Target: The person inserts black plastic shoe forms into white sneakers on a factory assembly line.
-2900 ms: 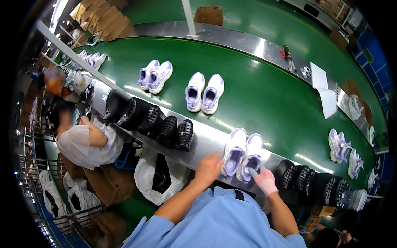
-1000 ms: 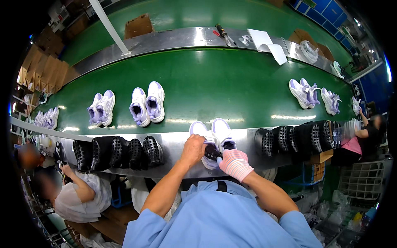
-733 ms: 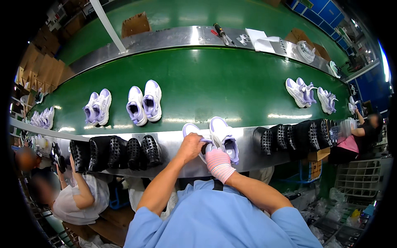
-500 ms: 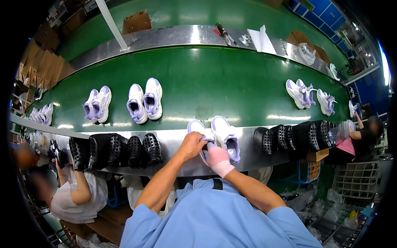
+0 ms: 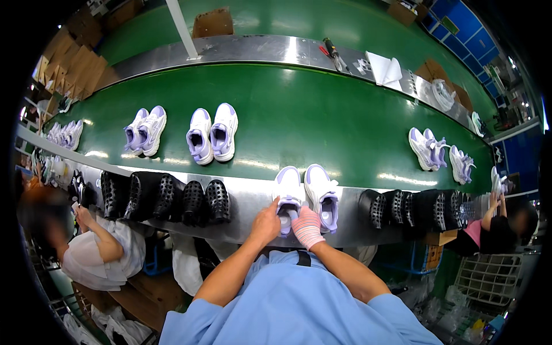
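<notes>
A white and lavender sneaker point(image 5: 287, 183) stands toe away from me on the metal ledge, between my hands. My bare left hand point(image 5: 266, 223) grips the left side of its collar, index finger stretched along the upper. On the other side my right hand point(image 5: 307, 227), in a pink and white striped knit glove, closes on the collar's right edge; its fingertips are partly hidden. The shoe's opening shows between the hands. Its mate, a second sneaker point(image 5: 320, 183), stands just to the right, close by the gloved hand.
Pairs of matching sneakers stand on the green belt point(image 5: 322, 126), left and right. Black studded shoe-shaped forms point(image 5: 218, 201) line the ledge on both sides. Beyond the belt, a metal rail point(image 5: 253, 50) carries tools point(image 5: 335, 54) and paper point(image 5: 384, 70). Co-workers sit at far left and right.
My hands have moved apart from the shoe's tongue to the two sides of its collar, so the opening now shows. The whole view has shifted slightly.
</notes>
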Available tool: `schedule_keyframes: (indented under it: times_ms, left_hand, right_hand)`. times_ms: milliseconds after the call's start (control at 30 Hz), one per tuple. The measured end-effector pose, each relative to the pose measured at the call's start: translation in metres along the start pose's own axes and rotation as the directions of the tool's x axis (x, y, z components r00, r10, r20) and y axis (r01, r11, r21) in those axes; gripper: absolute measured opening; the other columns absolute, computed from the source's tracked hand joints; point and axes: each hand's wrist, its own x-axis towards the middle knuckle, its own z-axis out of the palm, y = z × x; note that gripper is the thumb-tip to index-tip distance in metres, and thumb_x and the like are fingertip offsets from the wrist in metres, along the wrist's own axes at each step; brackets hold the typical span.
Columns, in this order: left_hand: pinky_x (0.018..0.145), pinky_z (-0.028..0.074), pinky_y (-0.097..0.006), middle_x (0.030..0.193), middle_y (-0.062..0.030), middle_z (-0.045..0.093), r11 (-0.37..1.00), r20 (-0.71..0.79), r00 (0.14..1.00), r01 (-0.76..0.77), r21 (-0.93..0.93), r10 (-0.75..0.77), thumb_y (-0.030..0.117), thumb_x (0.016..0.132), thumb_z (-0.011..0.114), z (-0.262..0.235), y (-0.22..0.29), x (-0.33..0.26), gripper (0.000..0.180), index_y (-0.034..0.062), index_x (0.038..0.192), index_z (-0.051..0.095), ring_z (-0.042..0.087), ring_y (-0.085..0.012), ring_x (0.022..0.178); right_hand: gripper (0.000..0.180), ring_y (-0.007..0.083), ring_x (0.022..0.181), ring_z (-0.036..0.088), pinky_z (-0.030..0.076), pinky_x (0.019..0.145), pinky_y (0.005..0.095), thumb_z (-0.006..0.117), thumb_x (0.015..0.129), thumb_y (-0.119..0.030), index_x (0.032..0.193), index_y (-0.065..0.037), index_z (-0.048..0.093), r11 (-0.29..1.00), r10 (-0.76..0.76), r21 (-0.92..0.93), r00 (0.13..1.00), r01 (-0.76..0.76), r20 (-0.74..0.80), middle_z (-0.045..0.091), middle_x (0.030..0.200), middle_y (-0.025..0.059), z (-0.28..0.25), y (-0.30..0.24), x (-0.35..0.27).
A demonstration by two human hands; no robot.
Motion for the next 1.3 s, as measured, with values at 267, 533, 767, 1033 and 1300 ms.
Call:
schedule_keyframes:
  times_ms: [267, 533, 767, 1033, 1300]
  left_hand:
    - [0.083, 0.053, -0.051, 0.1, -0.0253, 0.068, 0.999, -0.126, 0.992, -0.016, 0.046, 0.022, 0.008, 0.087, 0.071, -0.014, 0.002, -0.004, 0.05, 0.0105, 0.136, 0.06, 0.067, -0.0424, 0.095]
    - [0.084, 0.052, -0.051, 0.097, -0.0206, 0.067, 0.977, -0.191, 0.972, 0.099, -0.187, -0.135, 0.005, 0.082, 0.075, -0.006, -0.002, 0.004, 0.037, 0.0081, 0.117, 0.063, 0.065, -0.0414, 0.095]
    - [0.092, 0.05, -0.047, 0.119, -0.0156, 0.062, 0.938, -0.225, 0.93, -0.23, 0.259, 0.29, 0.003, 0.077, 0.073, -0.043, 0.053, -0.02, 0.046, 0.012, 0.121, 0.068, 0.059, -0.0376, 0.113]
    - [0.082, 0.048, -0.04, 0.109, -0.0109, 0.063, 0.635, 0.064, 0.761, -0.582, 0.508, 0.646, 0.019, 0.081, 0.064, -0.048, 0.049, 0.001, 0.023, 0.0088, 0.101, 0.072, 0.06, -0.0288, 0.106]
    - [0.082, 0.048, -0.037, 0.093, -0.0068, 0.059, 0.35, 0.386, 0.574, -0.784, 0.513, 0.722, 0.018, 0.083, 0.062, -0.057, 0.027, 0.006, 0.013, 0.0078, 0.085, 0.068, 0.058, -0.0246, 0.098]
  right_hand:
    - [0.037, 0.0435, 0.098, 0.066, 0.053, 0.089, 0.0512, 0.068, 0.081, -0.018, 0.117, -0.011, 0.07, 0.797, -0.588, 0.185, 0.808, 0.574, 0.025, 0.069, 0.11, 0.0239, -0.046, -0.015, 0.033]
    - [0.042, 0.0377, 0.109, 0.063, 0.05, 0.095, 0.045, 0.066, 0.083, -0.025, 0.122, -0.007, 0.064, 0.721, -0.693, 0.123, 0.703, 0.682, 0.163, 0.066, 0.116, 0.0217, -0.04, -0.031, 0.027]
    - [0.032, 0.0176, 0.098, 0.063, 0.05, 0.092, 0.0335, 0.063, 0.099, -0.03, 0.114, -0.004, 0.072, 0.665, -0.272, 0.745, 0.911, -0.056, 0.311, 0.07, 0.103, 0.0084, -0.064, -0.013, 0.047]
    - [0.03, 0.0159, 0.091, 0.063, 0.048, 0.088, 0.0323, 0.062, 0.101, -0.03, 0.101, -0.003, 0.075, 0.528, -0.211, 0.839, 0.937, -0.132, 0.28, 0.072, 0.093, 0.0063, -0.064, -0.009, 0.048]
    - [0.026, 0.0181, 0.093, 0.066, 0.052, 0.091, 0.0361, 0.06, 0.104, -0.022, 0.097, 0.0, 0.071, 0.419, -0.187, 0.89, 0.942, -0.181, 0.28, 0.071, 0.094, 0.007, -0.056, 0.006, 0.055]
